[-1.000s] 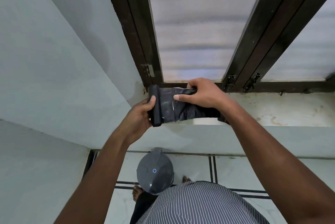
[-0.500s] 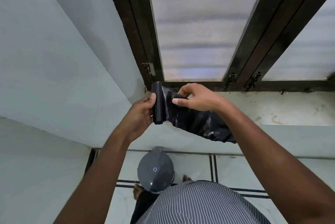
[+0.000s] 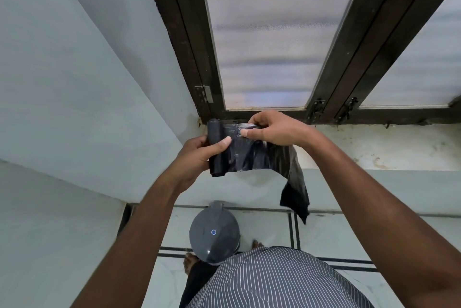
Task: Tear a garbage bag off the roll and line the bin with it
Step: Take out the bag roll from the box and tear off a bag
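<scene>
A: Big picture first: the dark-framed window (image 3: 262,40) fills the top of the view, its stained sill (image 3: 374,148) running just beneath, and everything happens right in front of that sill.

B: And down on the floor, well below the sill, sits the grey bin (image 3: 214,235), lid closed, no liner showing. So the lining half of the job looks untouched.

A: Agreed. We're in the tearing stage, I'd say. The garbage bag (image 3: 262,155) is unrolled off the roll but looks still attached; I see no clean break yet.

B: Describe it for us.

A: Thin, glossy black film, creased, stretched flat between the hands, its loose end drooping below the sill toward the floor on the right.

B: And the roll (image 3: 216,148)?

A: A slim black cylinder, standing roughly upright just in front of the sill's left end. The left hand (image 3: 197,158) has it clamped, thumb pressed across the front.

B: The right hand (image 3: 272,130)?

A: Pinching the film's top edge close beside the roll, thumb on the plastic, fingers curled behind.

B: Still to do: separate, open the bag, lift that lid, fit it.
</scene>
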